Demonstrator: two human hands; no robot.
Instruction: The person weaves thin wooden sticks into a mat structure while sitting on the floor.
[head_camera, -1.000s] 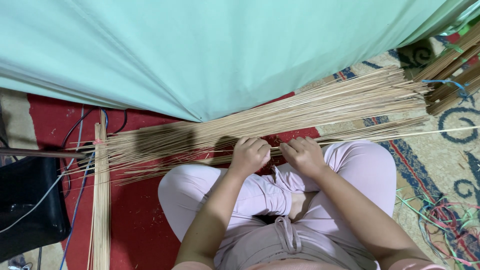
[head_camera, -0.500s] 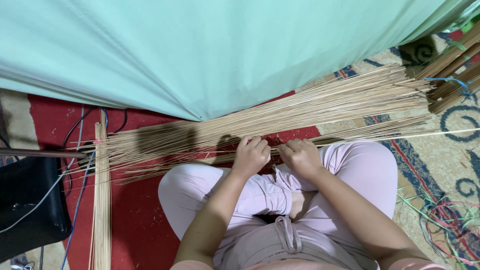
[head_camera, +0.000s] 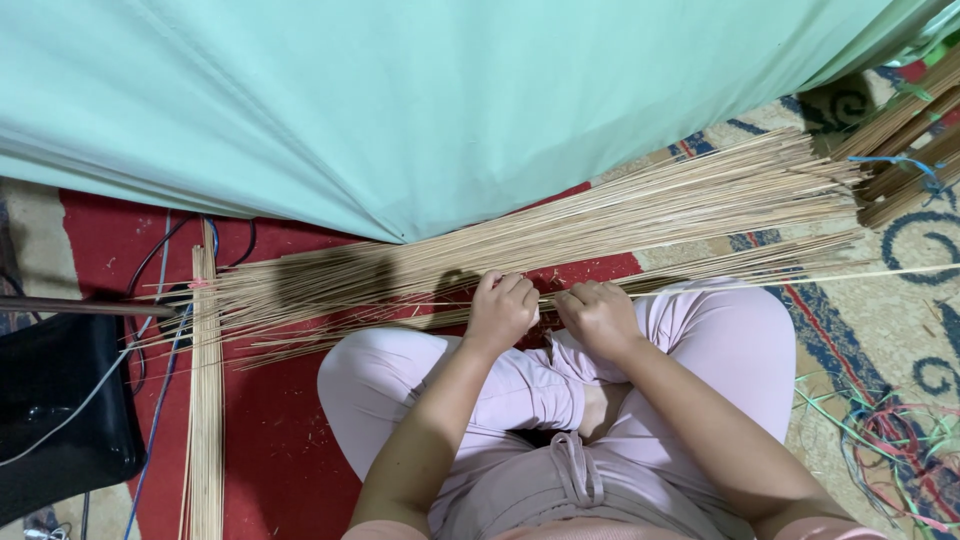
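A long pile of thin pale bamboo sticks lies across the floor in front of my crossed legs in pink trousers. My left hand is closed around a thin stick that runs off to the right. My right hand sits close beside it, fingers curled on the same stick. Both hands rest just above my knees, at the near edge of the stick pile.
A mint-green cloth hangs over the far side. A second bundle of sticks lies upright at the left beside a black object and cables. More bundles sit top right; coloured strings lie on the patterned carpet.
My hands have shifted only slightly along the stick; the pile and everything else stay as they were.
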